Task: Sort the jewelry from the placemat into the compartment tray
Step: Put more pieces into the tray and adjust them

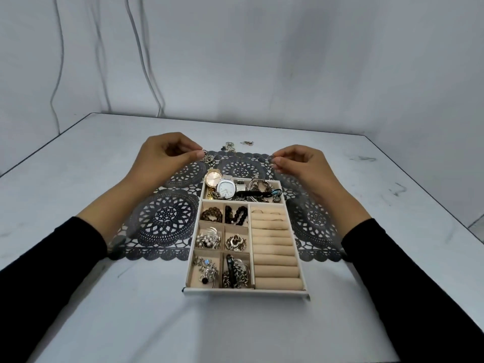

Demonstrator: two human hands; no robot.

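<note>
Head view. Left of centre, the left hand (162, 159) pinches a small metal ornament (207, 156) between thumb and forefinger above the far left edge of the dark lace placemat (167, 218). At centre, the compartment tray (246, 292) straddles the placemat's near edge, with watches (217, 183) in its far compartment, beads and brooches in the small left cells, and ring rolls (275, 247) at right. Loose pieces (229, 145) lie on the table (78, 297) just beyond the placemat. Right of centre, the right hand (301, 166) has thumb and forefinger pressed together; whether they grasp anything cannot be told.
</note>
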